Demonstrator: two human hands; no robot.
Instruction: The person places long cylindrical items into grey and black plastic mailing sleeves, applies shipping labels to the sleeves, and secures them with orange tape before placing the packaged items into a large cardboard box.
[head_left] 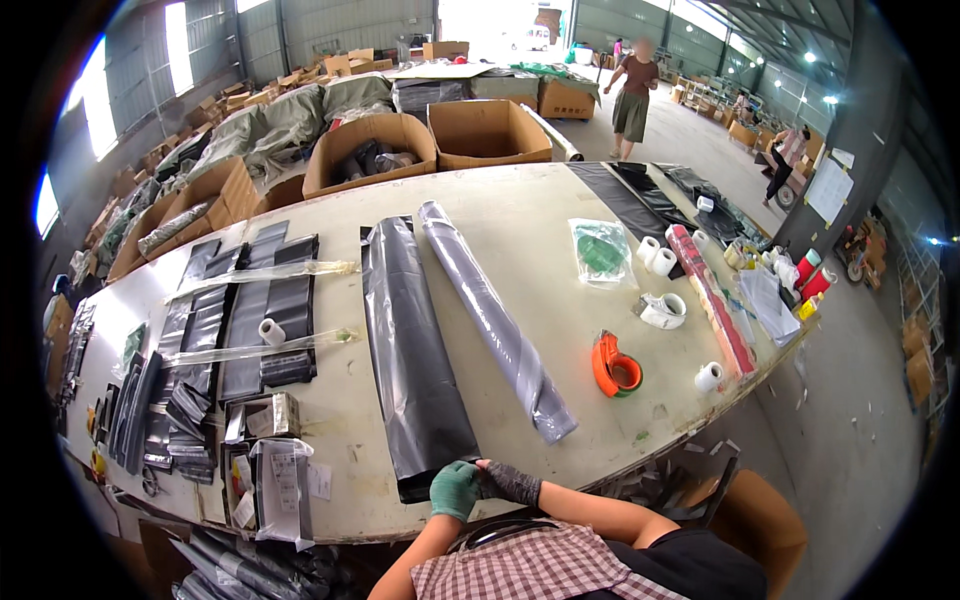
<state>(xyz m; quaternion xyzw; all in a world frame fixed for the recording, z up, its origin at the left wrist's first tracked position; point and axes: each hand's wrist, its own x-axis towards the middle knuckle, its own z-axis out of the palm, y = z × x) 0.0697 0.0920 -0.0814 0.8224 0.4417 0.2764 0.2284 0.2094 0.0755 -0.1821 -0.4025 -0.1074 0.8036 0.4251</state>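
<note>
A long black plastic bag [415,350] lies lengthwise on the table, its near end at the table's front edge. At that end's right corner my left hand [455,490], in a green glove, is closed on the plastic. My right hand [510,483], in a dark grey glove with bare fingertips, meets it there, thumb and finger pinched at the bag's edge. The exact grip is small and partly hidden. Just right of the bag, a roll wrapped in shiny grey-purple film [495,325] lies slanted, apart from both hands.
Right on the table [530,220] are an orange tape dispenser [617,368], white rolls [663,262], a clear packet with green contents [600,252] and a long red roll [712,300]. Left lie stacked dark bags [265,320] and small boxes [262,415]. Cardboard boxes [488,135] stand behind; a person [634,95] is beyond.
</note>
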